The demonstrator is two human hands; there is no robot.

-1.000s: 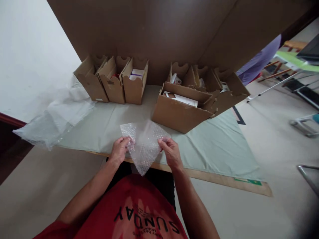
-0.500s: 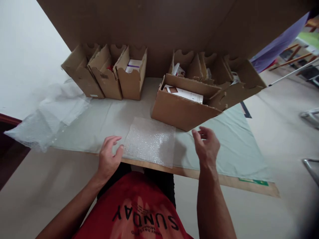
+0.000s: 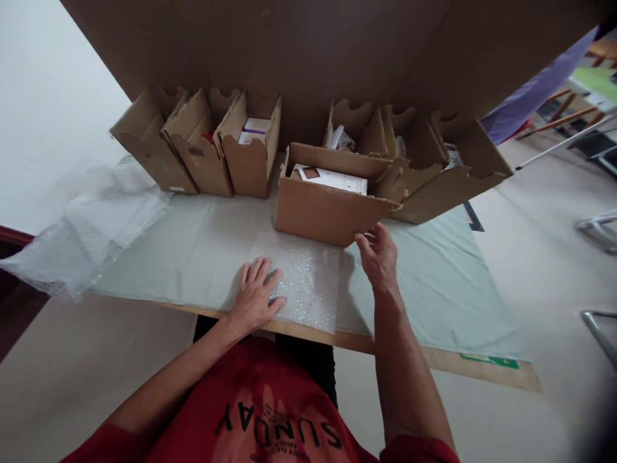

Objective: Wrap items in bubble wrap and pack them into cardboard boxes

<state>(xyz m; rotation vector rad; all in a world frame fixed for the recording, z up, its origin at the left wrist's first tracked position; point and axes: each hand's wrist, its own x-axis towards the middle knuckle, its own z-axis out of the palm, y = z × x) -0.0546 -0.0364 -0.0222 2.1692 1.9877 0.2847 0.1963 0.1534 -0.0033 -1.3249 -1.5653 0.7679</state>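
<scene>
A square sheet of bubble wrap (image 3: 308, 283) lies flat on the pale green cloth (image 3: 202, 251) at the table's near edge. My left hand (image 3: 255, 296) rests on the sheet's left part, fingers stretched out flat, holding nothing. An open cardboard box (image 3: 322, 209) with white printed cartons (image 3: 332, 179) inside stands just behind the sheet. My right hand (image 3: 378, 254) is at the box's lower right corner, with its fingers curled against the cardboard.
Three narrow cardboard bins (image 3: 202, 148) stand at the back left, and more bins (image 3: 424, 154) at the back right under a brown board. A heap of bubble wrap (image 3: 81, 225) hangs off the table's left end. Chairs and another person's purple sleeve (image 3: 540, 87) are at the far right.
The bubble wrap went from held up in both hands to lying flat. My left hand moved onto it. My right hand reached the box, which has shifted left toward the bins.
</scene>
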